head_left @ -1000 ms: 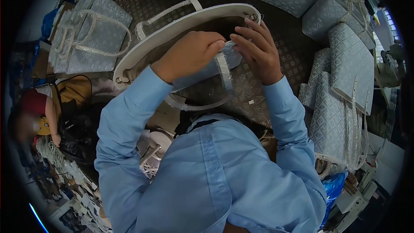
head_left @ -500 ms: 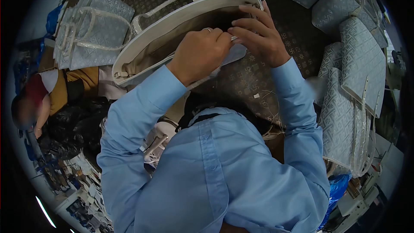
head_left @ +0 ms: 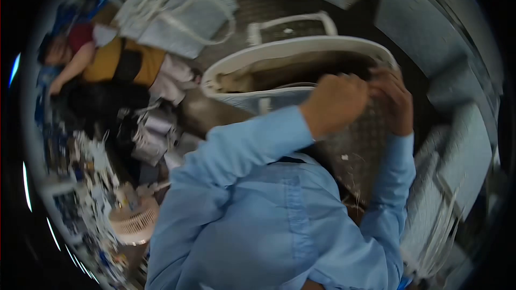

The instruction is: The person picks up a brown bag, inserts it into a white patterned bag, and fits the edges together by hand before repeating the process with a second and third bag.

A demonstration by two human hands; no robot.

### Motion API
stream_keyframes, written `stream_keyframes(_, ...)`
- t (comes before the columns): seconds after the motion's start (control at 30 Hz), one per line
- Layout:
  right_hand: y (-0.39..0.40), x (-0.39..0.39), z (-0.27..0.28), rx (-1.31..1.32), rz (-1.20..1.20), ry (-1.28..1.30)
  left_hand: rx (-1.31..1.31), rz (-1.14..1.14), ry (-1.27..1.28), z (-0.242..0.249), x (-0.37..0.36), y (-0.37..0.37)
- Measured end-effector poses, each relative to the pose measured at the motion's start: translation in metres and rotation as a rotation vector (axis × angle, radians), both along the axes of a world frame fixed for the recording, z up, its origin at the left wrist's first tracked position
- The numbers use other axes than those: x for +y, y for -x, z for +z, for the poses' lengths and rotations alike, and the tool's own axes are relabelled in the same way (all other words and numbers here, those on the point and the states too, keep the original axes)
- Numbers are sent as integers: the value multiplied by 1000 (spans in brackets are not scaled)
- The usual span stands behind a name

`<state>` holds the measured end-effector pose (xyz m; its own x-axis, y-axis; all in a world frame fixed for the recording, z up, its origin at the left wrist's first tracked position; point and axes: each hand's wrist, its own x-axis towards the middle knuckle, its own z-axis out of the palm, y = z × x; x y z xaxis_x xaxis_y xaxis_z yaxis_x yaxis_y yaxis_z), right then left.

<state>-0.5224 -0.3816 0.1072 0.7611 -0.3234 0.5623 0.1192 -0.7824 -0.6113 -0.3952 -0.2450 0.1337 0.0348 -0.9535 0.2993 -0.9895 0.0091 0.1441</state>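
Note:
A tote bag (head_left: 301, 47) with a white rim and beige lining stands with its mouth facing me, and its far handle (head_left: 293, 19) sticks up behind it. My left hand (head_left: 338, 104) is closed in a fist at the near rim, close to the bag's right end. My right hand (head_left: 394, 96) curls round that right end, its fingertips meeting those of my left hand. Motion blur smears both hands, and any small part between the fingertips is hidden. Patterned grey-blue fabric shows on the bag's near side.
Flat bag pieces with handles (head_left: 177, 16) are stacked at back left; more bags (head_left: 462, 156) lean at right. A person in a yellow garment (head_left: 129, 62) is at left beside black plastic (head_left: 102, 102). A fan (head_left: 134, 220) stands lower left. Loose threads lie on the patterned table (head_left: 349, 169).
My view has swung, so bag and hands appear farther right and the bag lies more level. Both hands stay at its right end; my right hand's fingers look more curled than before.

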Motion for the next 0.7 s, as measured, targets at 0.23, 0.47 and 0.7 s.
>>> stream_keyframes(0.23,-1,-3,-12,14,39,216,128,-39,125,-10,14,-8)
stream_keyframes(0.47,-12,35,25,177,-63,515,-130,250,196,9,191,-115)
stream_keyframes(0.7,-24,21,9,189,-23,289,538,104,126,10,220,-152)
